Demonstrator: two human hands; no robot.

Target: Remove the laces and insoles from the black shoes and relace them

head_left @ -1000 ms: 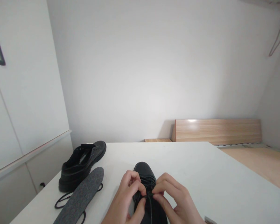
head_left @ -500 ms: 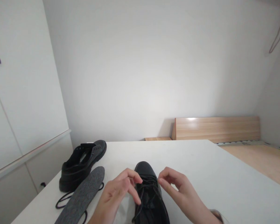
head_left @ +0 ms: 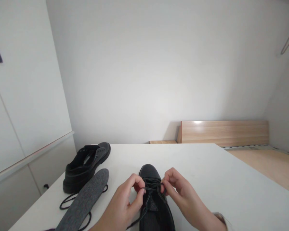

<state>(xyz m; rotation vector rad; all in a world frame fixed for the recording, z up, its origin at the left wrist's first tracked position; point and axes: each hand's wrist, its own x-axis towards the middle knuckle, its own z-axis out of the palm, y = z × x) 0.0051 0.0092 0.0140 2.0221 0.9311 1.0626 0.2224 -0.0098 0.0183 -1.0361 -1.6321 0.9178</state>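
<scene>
A black lace-up shoe [head_left: 148, 171] stands on the white table with its toe pointing away from me. My left hand [head_left: 128, 199], at its left side, pinches a black shoelace [head_left: 151, 188] between thumb and forefinger. On the other side my right hand [head_left: 177, 189] pinches the lace too. The lace runs across the tongue between both hands, and a loose length hangs down the shoe's left side below my left hand. The heel of the shoe is cut off by the bottom of the view.
A second black shoe [head_left: 78, 176], without laces in its eyelets, stands at the table's left. In front of it a grey insole [head_left: 86, 200] lies over a loose black lace [head_left: 66, 202]. A white cabinet [head_left: 31, 96] borders the table [head_left: 219, 183] on the left; a wooden headboard [head_left: 223, 132] stands behind.
My left thumb and forefinger have closed on the lace. My right hand has moved slightly left and up, also onto the lace, which now stretches between both hands.
</scene>
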